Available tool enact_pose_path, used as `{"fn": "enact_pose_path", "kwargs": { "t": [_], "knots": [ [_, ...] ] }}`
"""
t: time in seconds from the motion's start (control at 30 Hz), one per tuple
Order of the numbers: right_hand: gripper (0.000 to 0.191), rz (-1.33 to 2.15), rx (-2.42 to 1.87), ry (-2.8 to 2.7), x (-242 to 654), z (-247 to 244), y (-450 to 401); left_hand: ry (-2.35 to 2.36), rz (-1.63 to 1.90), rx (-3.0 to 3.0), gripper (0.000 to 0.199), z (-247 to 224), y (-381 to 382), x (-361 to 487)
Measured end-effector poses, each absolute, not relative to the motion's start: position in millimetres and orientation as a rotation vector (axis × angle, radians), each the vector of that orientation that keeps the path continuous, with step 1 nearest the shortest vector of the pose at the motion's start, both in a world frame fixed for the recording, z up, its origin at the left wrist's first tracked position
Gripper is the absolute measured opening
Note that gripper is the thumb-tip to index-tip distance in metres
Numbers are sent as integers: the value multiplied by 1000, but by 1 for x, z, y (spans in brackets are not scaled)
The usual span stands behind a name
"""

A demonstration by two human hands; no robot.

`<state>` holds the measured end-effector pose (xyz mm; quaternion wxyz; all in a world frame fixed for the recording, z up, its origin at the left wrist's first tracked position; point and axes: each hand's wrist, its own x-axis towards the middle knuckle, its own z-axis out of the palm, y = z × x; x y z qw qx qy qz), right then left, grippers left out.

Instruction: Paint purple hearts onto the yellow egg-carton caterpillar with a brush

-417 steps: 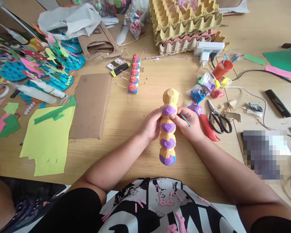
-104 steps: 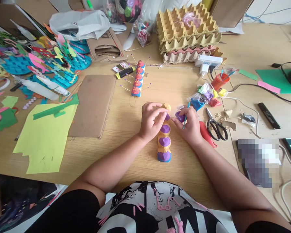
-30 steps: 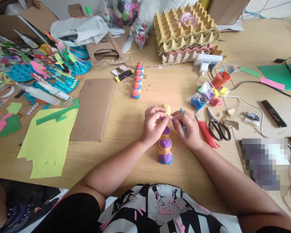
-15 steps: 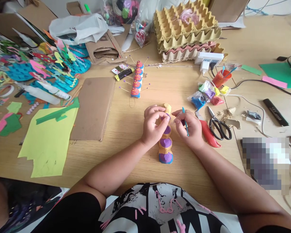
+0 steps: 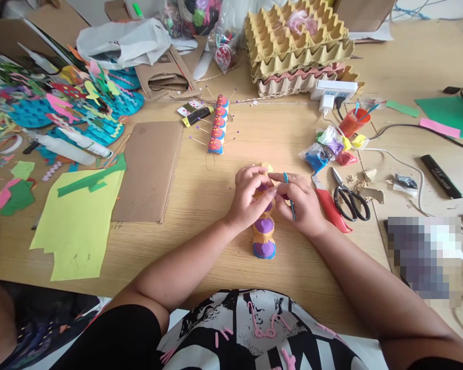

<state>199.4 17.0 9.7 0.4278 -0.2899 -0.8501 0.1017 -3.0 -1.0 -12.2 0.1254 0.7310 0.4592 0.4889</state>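
A strip of egg-carton humps (image 5: 264,226) covered in purple, orange and blue clay lies lengthwise before me, its upper part partly hidden by my hands. My left hand (image 5: 250,198) is over the strip's left side, thumb and forefinger pinched together; anything between them is too small to make out. Against it, fingertips meeting, is my right hand (image 5: 303,205), which holds a thin blue modelling tool (image 5: 292,206) among its fingers. Farther back stands a finished-looking red and blue caterpillar (image 5: 218,128) with smiling faces and purple-tipped sticks.
Right of my hands lie a red-handled cutter (image 5: 332,208), black scissors (image 5: 351,200) and bagged clay (image 5: 318,156). Stacked egg trays (image 5: 299,51) stand at the back. On the left are brown cardboard (image 5: 148,169), yellow paper (image 5: 77,226) and glue bottles (image 5: 65,149).
My right hand has moved left, so its fingertips now meet those of my left hand above the strip. My left hand has shifted slightly right. The blue tool moved along with my right hand.
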Motion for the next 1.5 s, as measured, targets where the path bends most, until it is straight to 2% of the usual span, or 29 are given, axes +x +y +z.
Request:
{"fn": "enact_pose_path", "kwargs": {
  "t": [0.27,0.47,0.6,0.7,0.8,0.87,1.1,1.27,1.37,1.5],
  "knots": [
    [14,149,-758,-2044,198,8,15,1389,1570,2244,20,-13,-2,1],
    [14,77,-745,-2040,199,8,14,1385,1393,2401,18,-14,-5,2],
    [10,143,-803,-2049,199,10,12,1354,1452,2467,19,-14,-4,2],
    [16,228,-865,-2047,199,10,11,1333,1459,2469,18,-15,-4,1],
    [8,301,-872,-2062,198,9,13,1361,1427,2434,18,-17,-3,0],
    [10,301,-844,-2076,198,8,14,1357,1459,2385,16,-18,-2,0],
    [13,15,-808,-2125,199,6,13,1342,1508,2328,20,-15,-3,0],
    [14,-52,-843,-2102,201,7,10,1468,1537,2201,20,-16,1,-4],
    [2,-40,-805,-2056,204,6,16,1377,1545,2073,21,-19,5,-6],
    [46,-21,-778,-2036,209,2,27,1178,1521,1779,23,-22,9,-8]
  ]
}}
